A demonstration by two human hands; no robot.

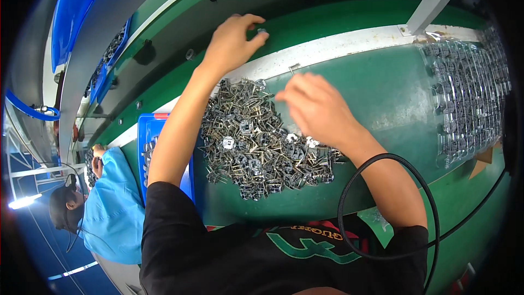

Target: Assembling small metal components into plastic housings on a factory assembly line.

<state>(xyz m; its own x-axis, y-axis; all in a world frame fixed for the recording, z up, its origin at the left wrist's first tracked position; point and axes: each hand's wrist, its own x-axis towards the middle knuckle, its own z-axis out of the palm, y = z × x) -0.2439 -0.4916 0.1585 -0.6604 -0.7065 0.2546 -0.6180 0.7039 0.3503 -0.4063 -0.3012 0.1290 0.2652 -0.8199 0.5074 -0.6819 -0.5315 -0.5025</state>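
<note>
My left hand reaches over the dark belt beyond the white rail, its thumb and fingers curved and apart. A small grey part shows at the thumb tip; whether it touches the skin is unclear. Over the right side of a heap of small metal parts with pins hovers my right hand, smeared by motion. Its fingers point left, and what they hold, if anything, cannot be made out. Just past its knuckles, a thin metal piece shows at the white rail.
Several small round parts sit spaced along the belt. A blue bin stands left of the heap. Clear plastic trays of parts are stacked at right. A black cable loops over my right forearm. A co-worker in blue works at left.
</note>
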